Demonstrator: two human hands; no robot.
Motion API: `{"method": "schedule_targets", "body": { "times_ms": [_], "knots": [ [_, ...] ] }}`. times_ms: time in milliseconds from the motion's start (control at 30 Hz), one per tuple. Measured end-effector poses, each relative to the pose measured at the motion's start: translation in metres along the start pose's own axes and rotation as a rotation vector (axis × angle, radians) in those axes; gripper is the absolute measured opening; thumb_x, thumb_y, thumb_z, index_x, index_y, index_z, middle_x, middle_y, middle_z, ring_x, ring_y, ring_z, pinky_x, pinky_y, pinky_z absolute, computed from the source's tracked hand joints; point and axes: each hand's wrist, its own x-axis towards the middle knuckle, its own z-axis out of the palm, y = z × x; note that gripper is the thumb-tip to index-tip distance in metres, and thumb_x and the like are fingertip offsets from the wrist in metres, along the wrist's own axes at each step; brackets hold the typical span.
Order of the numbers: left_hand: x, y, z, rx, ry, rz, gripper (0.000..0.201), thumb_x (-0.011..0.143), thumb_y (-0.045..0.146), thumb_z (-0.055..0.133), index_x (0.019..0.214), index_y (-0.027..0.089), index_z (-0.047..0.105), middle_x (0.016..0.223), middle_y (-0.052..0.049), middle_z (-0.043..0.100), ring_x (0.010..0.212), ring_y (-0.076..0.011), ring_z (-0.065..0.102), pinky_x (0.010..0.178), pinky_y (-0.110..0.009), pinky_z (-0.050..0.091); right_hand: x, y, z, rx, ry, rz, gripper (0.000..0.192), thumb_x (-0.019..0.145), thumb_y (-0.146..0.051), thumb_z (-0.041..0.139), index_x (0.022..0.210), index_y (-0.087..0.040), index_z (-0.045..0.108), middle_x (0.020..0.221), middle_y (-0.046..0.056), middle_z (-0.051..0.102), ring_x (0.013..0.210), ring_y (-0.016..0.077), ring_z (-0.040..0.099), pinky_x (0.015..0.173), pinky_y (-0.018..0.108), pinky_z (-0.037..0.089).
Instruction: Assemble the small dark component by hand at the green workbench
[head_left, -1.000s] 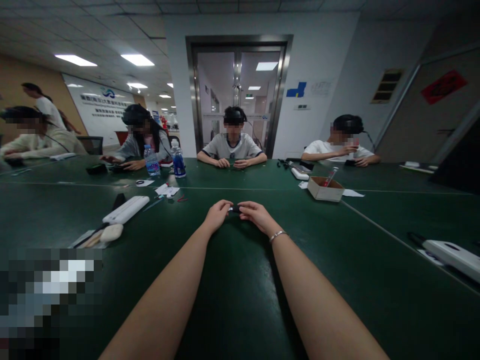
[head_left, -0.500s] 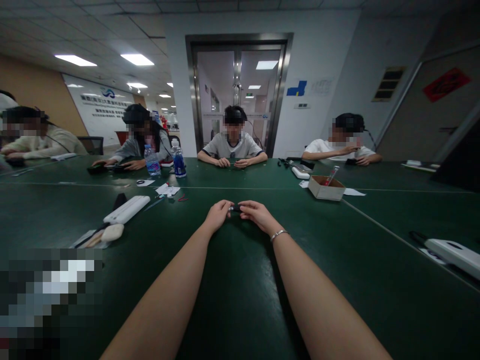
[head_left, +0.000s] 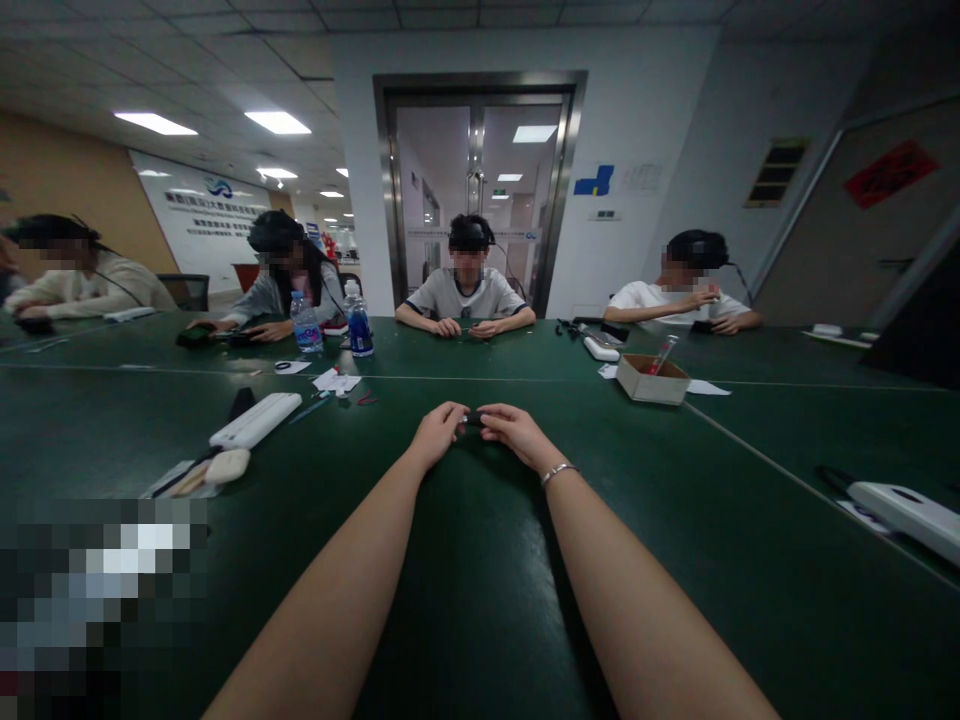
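Both hands — left hand [head_left: 435,432], right hand [head_left: 514,432] — pinch a small dark object [head_left: 472,419] over bare green table [head_left: 480,560], edges far off.

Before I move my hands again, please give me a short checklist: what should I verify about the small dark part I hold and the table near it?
1. Both hands on the part: the left hand and the right hand meet at the small dark part. Ok.
2. Grip firm: the part is mostly covered by fingertips. Cannot tell.
3. Part undamaged and correctly oriented: too small and dark. Cannot tell.
4. Table under the forearms free of things: nothing lies there. Ok.
5. White bar at the left and box at the right apart from the hands: both are well away. Ok.
6. Bracelet away from the part: it sits on the right wrist, behind the fingers. Ok.
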Motion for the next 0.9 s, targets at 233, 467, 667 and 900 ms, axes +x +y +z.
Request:
{"method": "schedule_targets", "body": {
  "times_ms": [233,467,667,900],
  "knots": [
    [-0.0025,0.0035,-0.0003,0.027,0.027,0.004,0.024,0.078,0.027,0.052,0.097,0.017,0.063,0.082,-0.004,0.061,0.063,-0.0109,0.053,0.055,-0.021,0.042,-0.0002,0.001,-0.0006,-0.007,-0.008,-0.014,0.019,0.071,-0.01,0.07,0.089,-0.013,0.066,0.083,0.004,0.066,0.058,0.0064,0.06,0.056,0.015,0.053],
    [-0.0009,0.0011,-0.0004,-0.008,0.0,-0.051,0.033,0.083,0.041,0.046,0.101,0.017,0.059,0.071,-0.002,0.058,0.057,-0.0107,0.053,0.049,-0.021,0.04,-0.0003,0.0002,0.0003,-0.009,-0.002,-0.006,0.017,0.073,-0.007,0.066,0.09,-0.012,0.066,0.083,0.004,0.066,0.058,0.0064,0.06,0.057,0.015,0.053],
    [-0.0009,0.0013,-0.0009,0.011,0.011,-0.023,0.03,0.08,0.035,0.052,0.103,0.018,0.059,0.074,-0.001,0.058,0.059,-0.01,0.052,0.052,-0.02,0.04,-0.0011,-0.0009,0.0013,-0.019,-0.008,-0.006,0.018,0.074,-0.007,0.066,0.091,-0.012,0.066,0.082,0.004,0.066,0.057,0.0061,0.06,0.056,0.014,0.053],
    [0.001,-0.0007,-0.0007,0.039,-0.008,-0.032,0.03,0.082,0.035,0.048,0.105,0.018,0.059,0.071,0.0,0.058,0.057,-0.0096,0.05,0.053,-0.02,0.039,-0.0001,0.0001,0.0001,-0.006,-0.007,-0.007,0.018,0.072,-0.007,0.068,0.089,-0.012,0.066,0.08,0.003,0.065,0.057,0.0057,0.06,0.055,0.014,0.053]
  ]
}}
